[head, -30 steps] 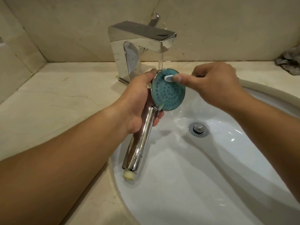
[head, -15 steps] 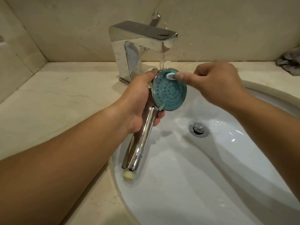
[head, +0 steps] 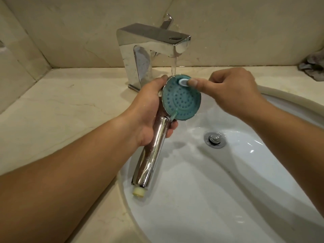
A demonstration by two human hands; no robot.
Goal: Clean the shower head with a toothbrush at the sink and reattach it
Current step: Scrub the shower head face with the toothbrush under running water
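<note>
Left hand [head: 150, 111] clamped on the shower head [head: 181, 99], right hand [head: 233, 92] pinching the toothbrush [head: 184, 82] — wet chrome could slip into the sink [head: 263, 199].

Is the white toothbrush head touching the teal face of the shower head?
Touching: the head view shows the white toothbrush head pressed on the teal shower head face near its top rim.

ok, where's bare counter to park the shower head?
Free: the counter left of the faucet, out to the left wall. Also the strip between faucet and rag. Crowded: under the spout, where both hands work.
</note>
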